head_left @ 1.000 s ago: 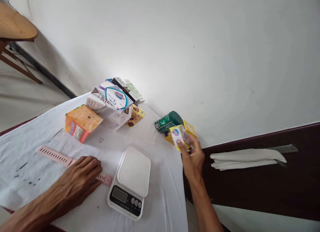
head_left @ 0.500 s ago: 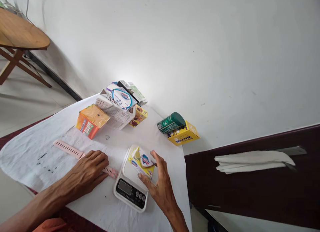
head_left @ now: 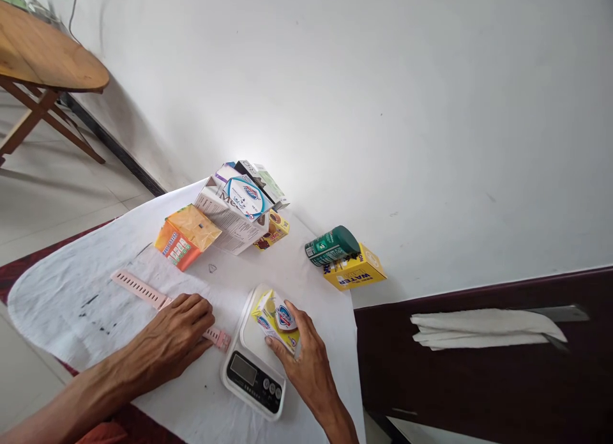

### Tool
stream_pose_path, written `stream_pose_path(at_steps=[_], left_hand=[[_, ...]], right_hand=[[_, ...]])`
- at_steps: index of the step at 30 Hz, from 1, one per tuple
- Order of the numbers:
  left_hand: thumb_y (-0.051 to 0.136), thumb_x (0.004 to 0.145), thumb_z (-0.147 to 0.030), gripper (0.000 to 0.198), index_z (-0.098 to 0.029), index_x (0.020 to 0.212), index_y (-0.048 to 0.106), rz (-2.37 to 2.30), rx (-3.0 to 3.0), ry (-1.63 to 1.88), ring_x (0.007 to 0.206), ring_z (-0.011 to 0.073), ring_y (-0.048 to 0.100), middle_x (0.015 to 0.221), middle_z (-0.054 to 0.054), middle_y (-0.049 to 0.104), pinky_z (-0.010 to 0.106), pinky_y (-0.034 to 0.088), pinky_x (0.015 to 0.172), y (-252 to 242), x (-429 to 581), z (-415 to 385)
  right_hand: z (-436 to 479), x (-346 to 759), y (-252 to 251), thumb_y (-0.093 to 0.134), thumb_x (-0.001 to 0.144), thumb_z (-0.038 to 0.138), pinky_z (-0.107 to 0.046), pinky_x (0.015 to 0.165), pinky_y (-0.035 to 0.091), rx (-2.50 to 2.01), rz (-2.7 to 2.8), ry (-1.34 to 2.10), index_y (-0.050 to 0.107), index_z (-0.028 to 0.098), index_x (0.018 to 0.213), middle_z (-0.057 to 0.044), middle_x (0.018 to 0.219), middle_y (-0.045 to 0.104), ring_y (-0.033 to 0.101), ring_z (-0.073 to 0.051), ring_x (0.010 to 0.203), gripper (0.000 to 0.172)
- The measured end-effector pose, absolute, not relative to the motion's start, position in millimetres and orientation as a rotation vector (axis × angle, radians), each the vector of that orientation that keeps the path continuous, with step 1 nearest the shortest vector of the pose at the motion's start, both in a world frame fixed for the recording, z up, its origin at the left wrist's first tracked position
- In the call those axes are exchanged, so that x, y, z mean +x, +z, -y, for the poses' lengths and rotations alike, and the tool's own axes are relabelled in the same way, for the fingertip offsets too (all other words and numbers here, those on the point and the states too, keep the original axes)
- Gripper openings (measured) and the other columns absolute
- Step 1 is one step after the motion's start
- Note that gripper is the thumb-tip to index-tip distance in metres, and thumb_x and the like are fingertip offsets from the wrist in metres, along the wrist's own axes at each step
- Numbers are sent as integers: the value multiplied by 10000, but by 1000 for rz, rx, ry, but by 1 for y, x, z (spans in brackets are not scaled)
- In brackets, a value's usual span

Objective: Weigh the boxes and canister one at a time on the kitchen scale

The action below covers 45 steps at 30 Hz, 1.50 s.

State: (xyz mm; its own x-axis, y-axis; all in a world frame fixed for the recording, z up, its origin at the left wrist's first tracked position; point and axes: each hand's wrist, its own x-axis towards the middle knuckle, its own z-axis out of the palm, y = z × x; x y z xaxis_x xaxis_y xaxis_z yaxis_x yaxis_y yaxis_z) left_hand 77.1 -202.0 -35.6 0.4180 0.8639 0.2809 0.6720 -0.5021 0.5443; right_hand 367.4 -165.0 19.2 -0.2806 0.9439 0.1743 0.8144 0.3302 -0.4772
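A yellow-and-white soap box [head_left: 275, 319] rests on the platform of a white kitchen scale [head_left: 253, 345]. My right hand [head_left: 309, 361] is closed round the box's right end, thumb in front and fingers behind. No reading can be made out on the scale's grey display. Left of the scale, a pink watch strap [head_left: 138, 288] with a row of slots lies across the white cloth. My left hand [head_left: 179, 329] covers the middle of the strap with its fingers curled down over it, hiding whatever is there; the buckle end pokes out toward the scale.
Behind stand an orange packet [head_left: 189, 235], stacked cartons [head_left: 234, 223] with a white-and-blue soap box [head_left: 248, 197] on top, and a small yellow box [head_left: 272, 230]. A green canister [head_left: 332, 244] leans on a yellow carton [head_left: 357, 269] near the wall. A wooden table [head_left: 52, 54] is far left.
My right hand has closed from a loose, spread pose onto the soap box. My left hand stays on the watch strap. The whole view has shifted slightly.
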Motion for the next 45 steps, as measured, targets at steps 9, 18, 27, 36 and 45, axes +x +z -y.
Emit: stream_pose_path(at_steps=[9, 18, 27, 36, 45], left_hand=[[551, 972, -163, 104, -190, 925, 639, -1316, 2324, 756, 922, 249, 589, 1006, 66, 670, 394, 434, 843, -38, 78, 199], [607, 900, -102, 96, -187, 902, 653, -1350, 2314, 816, 892, 233, 600, 990, 59, 688, 373, 454, 808, -35, 81, 198], [640, 831, -54, 139, -191, 856, 630, -1369, 2337, 1039, 847, 226, 585, 930, 42, 676, 360, 437, 760, -49, 86, 198], [614, 854, -67, 133, -200, 864, 617, -1336, 2337, 1072, 846, 224, 581, 931, 37, 664, 355, 439, 764, -49, 84, 196], [555, 910, -117, 121, -222, 937, 608, -1313, 2320, 1157, 882, 230, 589, 970, 32, 651, 357, 449, 794, -63, 84, 198]], right_hand=[[88, 337, 73, 724, 828, 560, -474, 992, 539, -1583, 1864, 298, 586, 209, 1359, -137, 1358, 653, 631, -321, 1215, 651], [-39, 276, 77, 731, 738, 582, -473, 1013, 500, -1423, 1775, 269, 628, 149, 1249, -168, 1256, 693, 642, -321, 1148, 678], [-63, 260, 67, 653, 795, 549, -491, 1037, 482, -1396, 2034, 117, 618, 144, 1298, -185, 1271, 673, 600, -337, 1197, 647], [-51, 278, 70, 661, 823, 575, -529, 1126, 422, -1401, 2183, 220, 572, 161, 1384, -187, 1360, 621, 549, -337, 1298, 703], [-41, 337, 88, 612, 850, 632, -508, 1115, 407, -1550, 1947, -58, 465, 144, 1433, -203, 1427, 547, 486, -333, 1338, 775]])
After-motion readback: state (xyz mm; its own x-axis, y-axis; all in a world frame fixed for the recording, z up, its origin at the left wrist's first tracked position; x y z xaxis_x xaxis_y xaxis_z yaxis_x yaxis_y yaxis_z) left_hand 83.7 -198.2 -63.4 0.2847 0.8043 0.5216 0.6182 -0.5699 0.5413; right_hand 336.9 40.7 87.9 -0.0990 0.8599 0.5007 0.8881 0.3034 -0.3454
